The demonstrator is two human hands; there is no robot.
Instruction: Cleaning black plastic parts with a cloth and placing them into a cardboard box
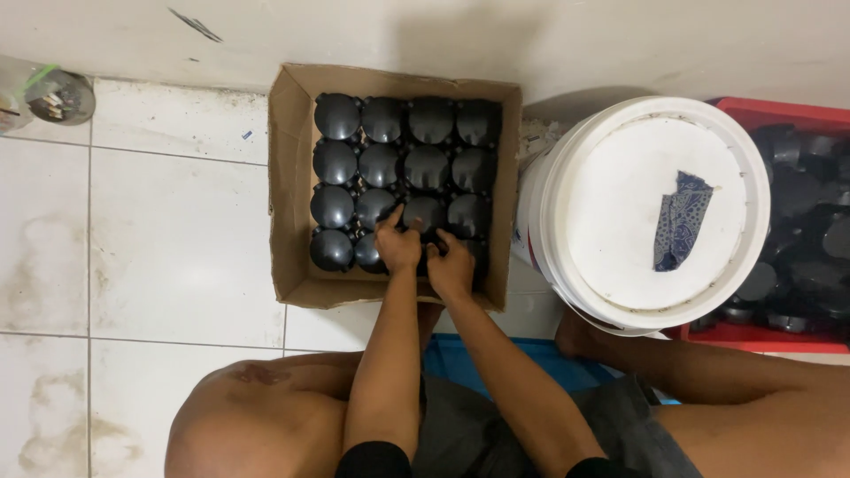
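A person seated on a white tiled floor [177, 257] leans over an open cardboard box [288, 177] set against the wall, both hands working in its near row. The box holds rows of black dome-shaped plastic parts [381, 164], packed touching one another in a grid that fills it from the far wall to the near one.

The left hand [397, 243] rests on the domes of the near row, its forefinger stretched out toward the row behind and the other fingers curled down onto a black part beneath the palm. The right hand [452, 265] lies just beside it, touching it at the thumb side, fingers bent down over a black part at the near edge of the box. Whether either hand is truly clamped on a part cannot be told, since the hands hide what lies under them.

To the right of the box stands a white plastic bucket [549, 204] with its lid on, and a crumpled blue patterned cloth [680, 221] lies on the lid. Beyond the bucket, a red crate [770, 113] holds more dark parts. A clear container [53, 96] sits at the far left corner by the wall. The person's bare knees frame the view below.
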